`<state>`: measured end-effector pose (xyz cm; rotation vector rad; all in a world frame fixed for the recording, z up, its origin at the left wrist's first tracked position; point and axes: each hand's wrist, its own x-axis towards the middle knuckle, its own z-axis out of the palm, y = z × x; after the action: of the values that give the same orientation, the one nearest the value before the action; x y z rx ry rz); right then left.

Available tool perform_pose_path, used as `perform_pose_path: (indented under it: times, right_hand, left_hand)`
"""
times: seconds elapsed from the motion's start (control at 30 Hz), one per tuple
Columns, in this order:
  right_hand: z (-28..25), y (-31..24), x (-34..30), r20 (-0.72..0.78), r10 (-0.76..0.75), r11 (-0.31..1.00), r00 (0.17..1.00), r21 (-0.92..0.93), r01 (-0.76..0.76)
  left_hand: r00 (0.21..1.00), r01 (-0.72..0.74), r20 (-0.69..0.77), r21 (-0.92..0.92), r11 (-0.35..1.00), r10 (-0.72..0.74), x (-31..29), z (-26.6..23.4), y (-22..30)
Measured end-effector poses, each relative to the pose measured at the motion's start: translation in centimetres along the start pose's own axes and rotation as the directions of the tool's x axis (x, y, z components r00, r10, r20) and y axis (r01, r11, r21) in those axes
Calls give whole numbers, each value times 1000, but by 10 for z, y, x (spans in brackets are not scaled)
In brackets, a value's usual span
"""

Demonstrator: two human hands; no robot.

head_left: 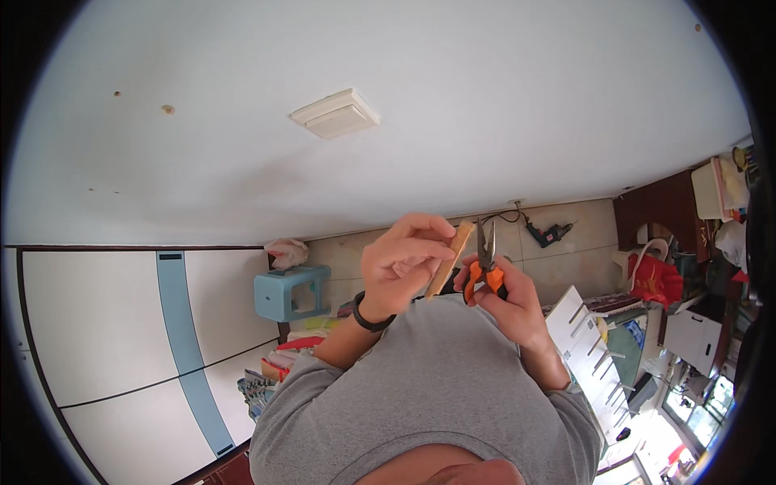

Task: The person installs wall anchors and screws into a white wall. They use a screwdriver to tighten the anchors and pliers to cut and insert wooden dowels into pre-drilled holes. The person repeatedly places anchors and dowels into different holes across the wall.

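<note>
My left hand [408, 263], with a dark band at its wrist, pinches a thin, light-brown strip that looks like wood [449, 263]. The strip stands tilted in front of my chest, its upper end leaning right. Just beside it, my right hand [509, 303] is wrapped round the orange-and-black handles of a pair of scissors [486, 250]. Their pointed metal blades aim up toward the wall, slightly parted. A small gap shows between the blades and the strip.
Ahead rises a pale wall [485, 97] with a white switch [336, 114] and small holes. A corded drill [550, 233] lies on the tiled floor. A blue stool [283, 295] stands left beside white cabinet doors [97, 323]. At right are a white rack [578, 339] and a red bag [656, 279].
</note>
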<state>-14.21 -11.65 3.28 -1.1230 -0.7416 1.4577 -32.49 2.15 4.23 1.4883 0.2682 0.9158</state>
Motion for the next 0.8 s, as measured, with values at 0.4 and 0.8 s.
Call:
perform_pose_path:
  times: [0.4, 0.8]
  right_hand:
    - [-2, -2, -5, 7, 21, 1000, 1000, -24, -20]
    - [-26, -12, -15, 107, 61, 957, 992, -289, -28]
  left_hand:
    - [844, 280, 111, -926, 254, -525, -11, -1, -18]
    - [884, 465, 89, -54, 884, -460, 26, -32, 20]
